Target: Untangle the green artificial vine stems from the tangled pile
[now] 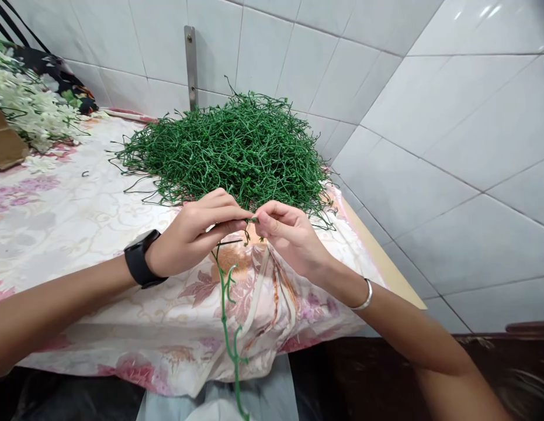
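Both my hands meet in front of a big heap of green artificial stems (236, 146) on the cloth-covered table. My left hand (201, 228), with a black watch on its wrist, is closed in a pinch on a long green plastic stem (225, 321), which hangs down past the table edge and has short curled side branches. The fingertips of my right hand (287, 234) are pinched together at the stem's upper end, touching the left fingertips. Small green tips poke out below the fingers. What exactly lies between the right fingertips is partly hidden.
White artificial flowers (39, 108) lie at the far left beside a brown cardboard piece (4, 137). A floral cloth (79, 210) covers the table, bunched at the front edge. Tiled walls (464, 146) stand behind and to the right, with a metal bracket (191, 70) behind the heap.
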The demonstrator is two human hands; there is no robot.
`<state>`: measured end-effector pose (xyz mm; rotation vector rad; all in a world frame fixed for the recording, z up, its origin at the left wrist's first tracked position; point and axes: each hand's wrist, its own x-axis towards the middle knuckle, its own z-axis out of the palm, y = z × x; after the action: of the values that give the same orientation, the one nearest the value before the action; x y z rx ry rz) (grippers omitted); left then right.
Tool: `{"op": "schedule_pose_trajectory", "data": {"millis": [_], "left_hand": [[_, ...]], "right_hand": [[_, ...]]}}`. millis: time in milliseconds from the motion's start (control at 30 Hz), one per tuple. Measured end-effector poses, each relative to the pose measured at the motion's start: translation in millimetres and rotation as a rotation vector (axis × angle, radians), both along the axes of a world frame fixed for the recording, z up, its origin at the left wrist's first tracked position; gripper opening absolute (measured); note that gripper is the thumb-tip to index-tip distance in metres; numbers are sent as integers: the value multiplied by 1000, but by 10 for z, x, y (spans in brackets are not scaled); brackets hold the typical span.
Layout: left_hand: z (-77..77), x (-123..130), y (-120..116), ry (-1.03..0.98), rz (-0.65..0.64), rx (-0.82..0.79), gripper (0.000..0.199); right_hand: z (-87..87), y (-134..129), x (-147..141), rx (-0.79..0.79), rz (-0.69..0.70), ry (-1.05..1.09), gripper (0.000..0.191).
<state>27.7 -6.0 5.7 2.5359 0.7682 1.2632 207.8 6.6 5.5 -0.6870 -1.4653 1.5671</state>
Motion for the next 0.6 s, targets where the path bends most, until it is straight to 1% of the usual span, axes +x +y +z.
{"op": "schedule_pose_trajectory", "data": {"millis": [100,167,233,333,433,500,600], "left_hand": [[-7,6,-12,-25,-31,-31,18],[-8,15,-29,-4,-51,-27,18],[0,22,-49,29,-80,-4,19],[23,20,-72,86,-123,66,20],[45,-3,-75,131,-159,111,19],[52,-23,-68,127,-185,80,20],[55,-44,-56,89,-247,-23,19]], "right_hand": [[-26,15,-6,-115,54,81,10],[-36,20,-10,-189,77,114,14],[-38,12,-14,-227,88,113,21],[-34,-13,-17,-228,127,80,27],[-35,-31,-15,-216,163,69,29],[-42,-35,-8,-206,193,76,28],[-64,-34,8,-204,247,95,22]]}}
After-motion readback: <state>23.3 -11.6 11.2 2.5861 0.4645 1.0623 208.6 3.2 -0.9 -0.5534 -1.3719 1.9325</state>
